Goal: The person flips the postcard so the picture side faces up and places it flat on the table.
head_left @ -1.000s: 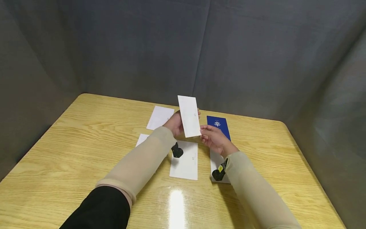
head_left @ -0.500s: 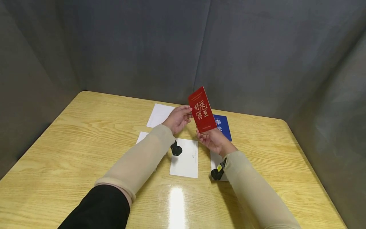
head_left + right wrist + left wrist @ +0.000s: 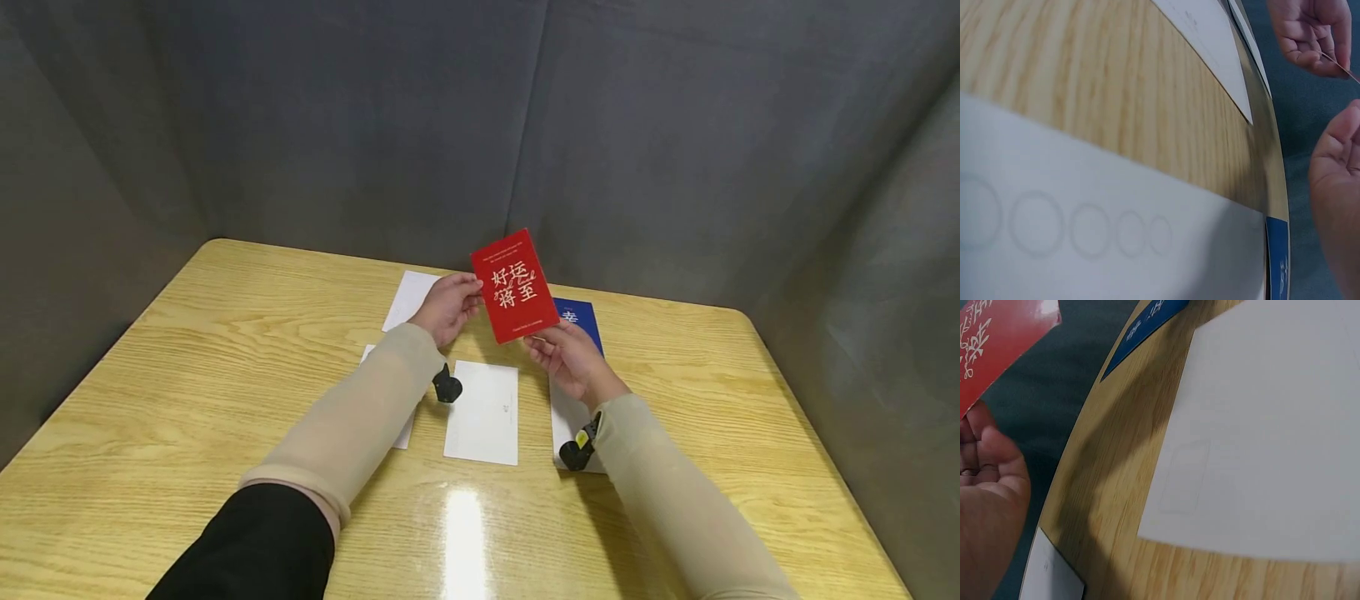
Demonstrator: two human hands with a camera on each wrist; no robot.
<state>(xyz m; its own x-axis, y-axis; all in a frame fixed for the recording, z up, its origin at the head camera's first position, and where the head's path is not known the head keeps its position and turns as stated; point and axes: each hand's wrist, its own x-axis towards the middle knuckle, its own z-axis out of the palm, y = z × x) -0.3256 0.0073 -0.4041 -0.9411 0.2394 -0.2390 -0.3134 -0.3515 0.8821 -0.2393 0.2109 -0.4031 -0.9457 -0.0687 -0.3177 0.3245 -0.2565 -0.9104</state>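
A red card [image 3: 513, 287] with white Chinese characters is held up above the table, tilted, its printed face toward the head camera. My left hand [image 3: 450, 308] pinches its left edge between thumb and fingers. At the lower right corner my right hand [image 3: 573, 358] grips it, the fingers partly behind the card. In the left wrist view the card [image 3: 1007, 347] rises above the left hand [image 3: 991, 481]. The right wrist view catches both hands, with the card seen nearly edge-on between them.
Under the right hand lies a blue card [image 3: 588, 321] with white characters, above a white card [image 3: 570, 421]. Another white card [image 3: 483, 412] lies mid-table. More white cards [image 3: 408, 296] lie at the left, partly covered by the left arm. A grey curtain [image 3: 375, 125] hangs behind the wooden table [image 3: 187, 375].
The card has been turned from its white back to its red front. Since half a second ago it has shifted left and faces the camera more squarely, the left hand now on its edge.
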